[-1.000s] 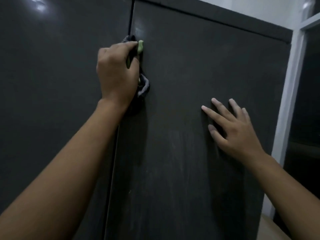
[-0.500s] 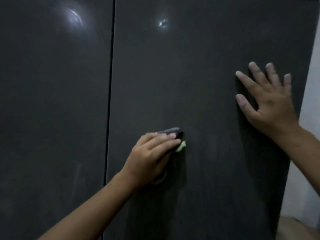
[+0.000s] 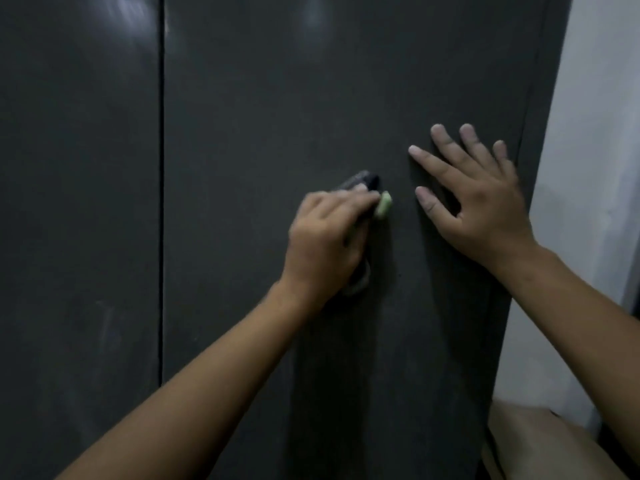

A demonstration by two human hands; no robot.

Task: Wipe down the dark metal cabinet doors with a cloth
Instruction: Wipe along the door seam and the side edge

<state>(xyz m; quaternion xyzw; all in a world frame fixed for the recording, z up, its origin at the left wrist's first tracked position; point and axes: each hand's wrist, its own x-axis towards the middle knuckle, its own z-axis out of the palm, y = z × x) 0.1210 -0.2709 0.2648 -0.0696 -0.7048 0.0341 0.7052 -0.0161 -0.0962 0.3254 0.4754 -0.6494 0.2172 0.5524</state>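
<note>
Your left hand [image 3: 325,237] had its fingers [image 3: 346,199] curled round the bunched cloth [image 3: 367,183], pressing it to the right cabinet door [image 3: 277,98] just left of your flat, straight-fingered, empty right hand [image 3: 481,209], so the next stroke likely had room only leftward or downward.

Dark grey metal cabinet door [image 3: 277,98]; left hand [image 3: 325,244] presses dark green-edged cloth [image 3: 367,183] on it, right hand [image 3: 485,209] flat alongside.

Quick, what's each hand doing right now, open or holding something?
Left hand: closed round the cloth, pressed to the door.
Right hand: open, flat on the same door, holding nothing.
</note>
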